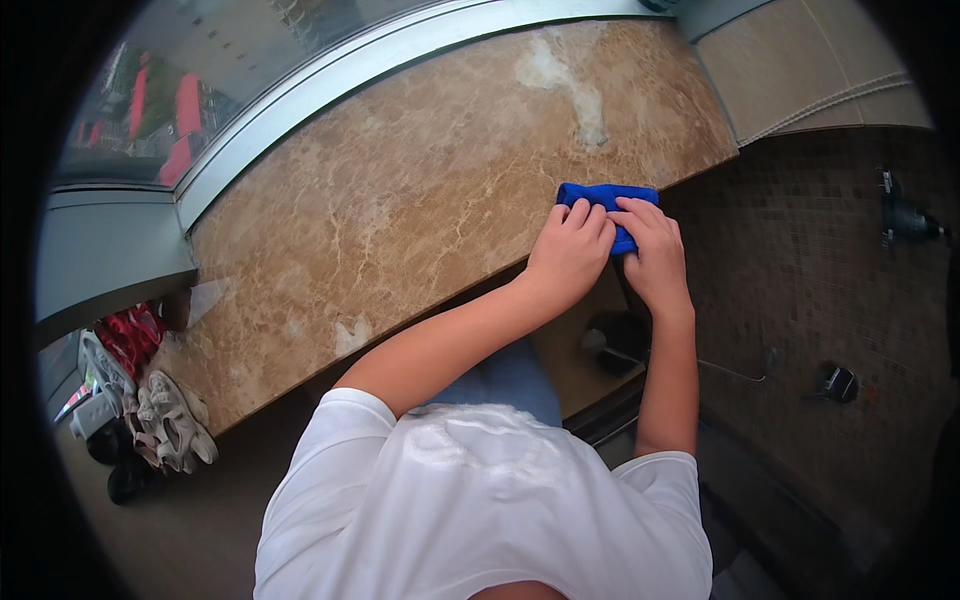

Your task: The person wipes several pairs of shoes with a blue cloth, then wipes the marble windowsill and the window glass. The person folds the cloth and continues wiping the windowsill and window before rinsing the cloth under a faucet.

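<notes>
A folded blue cloth [609, 196] lies at the front edge of the brown marble windowsill [390, 180], near the sill's right end. On its left part rest the bent fingers of my left hand [574, 251]. My right hand [654, 251] is on the cloth's right part, its fingertips on top and its thumb lower down by the near edge. The fingertips of both hands almost meet over the cloth. Whatever lies beneath the fingers is hidden.
Pale patches [589, 112] mark the sill at the back right and front left. Pairs of shoes [176, 427] and a red cloth [131, 337] are at the far left. A window frame [330, 75] runs behind. On the right are a white cord [825, 101] and dark mosaic tiles [795, 262].
</notes>
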`<state>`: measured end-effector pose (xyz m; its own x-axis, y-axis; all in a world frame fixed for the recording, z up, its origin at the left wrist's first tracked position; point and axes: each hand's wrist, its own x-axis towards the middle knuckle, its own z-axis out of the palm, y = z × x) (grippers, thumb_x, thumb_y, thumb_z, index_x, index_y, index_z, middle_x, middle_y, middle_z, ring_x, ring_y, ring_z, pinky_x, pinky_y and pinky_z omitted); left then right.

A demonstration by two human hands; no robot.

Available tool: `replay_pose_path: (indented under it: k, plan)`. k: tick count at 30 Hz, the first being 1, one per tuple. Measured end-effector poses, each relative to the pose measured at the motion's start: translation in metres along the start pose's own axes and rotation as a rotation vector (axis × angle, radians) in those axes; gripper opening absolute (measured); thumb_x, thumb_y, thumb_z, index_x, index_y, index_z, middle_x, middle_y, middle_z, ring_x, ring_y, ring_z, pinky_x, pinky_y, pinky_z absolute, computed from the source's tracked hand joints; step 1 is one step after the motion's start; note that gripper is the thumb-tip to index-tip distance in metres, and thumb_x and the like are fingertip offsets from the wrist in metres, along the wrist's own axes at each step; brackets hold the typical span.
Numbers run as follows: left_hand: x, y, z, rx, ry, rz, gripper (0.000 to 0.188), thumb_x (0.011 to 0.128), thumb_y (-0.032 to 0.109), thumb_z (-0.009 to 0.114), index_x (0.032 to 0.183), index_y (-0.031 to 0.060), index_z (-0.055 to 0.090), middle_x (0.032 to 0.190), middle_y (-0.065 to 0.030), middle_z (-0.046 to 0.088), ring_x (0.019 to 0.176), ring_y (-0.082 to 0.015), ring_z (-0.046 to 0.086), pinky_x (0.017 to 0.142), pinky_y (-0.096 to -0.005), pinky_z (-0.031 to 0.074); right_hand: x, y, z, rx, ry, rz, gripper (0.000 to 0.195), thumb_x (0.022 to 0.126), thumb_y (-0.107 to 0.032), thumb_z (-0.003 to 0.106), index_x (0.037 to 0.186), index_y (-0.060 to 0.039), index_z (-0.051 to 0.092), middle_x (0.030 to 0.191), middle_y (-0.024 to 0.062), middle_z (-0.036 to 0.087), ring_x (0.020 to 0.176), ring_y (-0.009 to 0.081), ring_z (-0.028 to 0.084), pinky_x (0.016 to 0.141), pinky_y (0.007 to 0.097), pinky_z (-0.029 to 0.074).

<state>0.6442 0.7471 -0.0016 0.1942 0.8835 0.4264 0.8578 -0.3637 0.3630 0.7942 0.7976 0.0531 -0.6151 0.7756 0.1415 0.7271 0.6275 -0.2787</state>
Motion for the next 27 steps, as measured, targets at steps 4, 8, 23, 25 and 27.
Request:
replay_pose_path:
  k: [4,8,23,25,27]
  plan:
    - [0.006,0.027,0.017,-0.113,-0.037,0.032,0.023,0.080,0.016,0.059,0.100,0.0058,0.063,0.089,-0.0053,0.058,0.086,-0.0230,0.056,0.074,-0.0349,0.044,-0.025,0.003,-0.019,-0.060,-0.044,0.133,0.032,0.073,0.005,0.059,0.101,-0.0086,0.066,0.109,0.0063,0.067,0.106,0.0276,0.061,0.086,0.0391,0.045]
    - [0.012,0.033,0.004,-0.119,0.036,-0.006,0.025,0.079,0.016,0.060,0.103,0.0064,0.062,0.090,-0.0047,0.060,0.086,-0.0225,0.058,0.074,-0.0359,0.045,-0.022,-0.006,-0.035,-0.095,0.038,0.133,0.031,0.073,0.005,0.059,0.100,-0.0079,0.065,0.107,0.0067,0.067,0.103,0.0283,0.062,0.084,0.0393,0.046]
    - [-0.164,-0.132,-0.208,0.548,0.221,-0.436,0.043,0.078,0.005,0.062,0.120,0.0031,0.061,0.122,-0.0094,0.063,0.116,-0.0264,0.058,0.099,-0.0435,0.044,0.116,-0.253,0.094,0.384,0.265,-0.645,0.041,0.073,-0.003,0.066,0.113,-0.0113,0.064,0.118,0.0071,0.063,0.112,0.0283,0.059,0.092,0.0416,0.045]
    - [-0.219,-0.147,-0.220,0.576,0.152,-0.545,0.046,0.079,0.006,0.062,0.124,0.0027,0.059,0.128,-0.0114,0.060,0.123,-0.0287,0.055,0.104,-0.0449,0.042,0.118,-0.295,0.130,0.451,0.207,-0.757,0.036,0.076,-0.009,0.066,0.112,-0.0117,0.063,0.121,0.0065,0.062,0.116,0.0277,0.057,0.094,0.0425,0.044]
    - [-0.255,-0.151,-0.230,0.522,0.074,-0.650,0.050,0.081,0.007,0.063,0.129,0.0023,0.055,0.136,-0.0137,0.055,0.130,-0.0313,0.050,0.109,-0.0463,0.038,0.109,-0.326,0.160,0.495,0.120,-0.799,0.033,0.078,-0.010,0.065,0.110,-0.0113,0.062,0.122,0.0069,0.061,0.118,0.0277,0.055,0.096,0.0441,0.042]
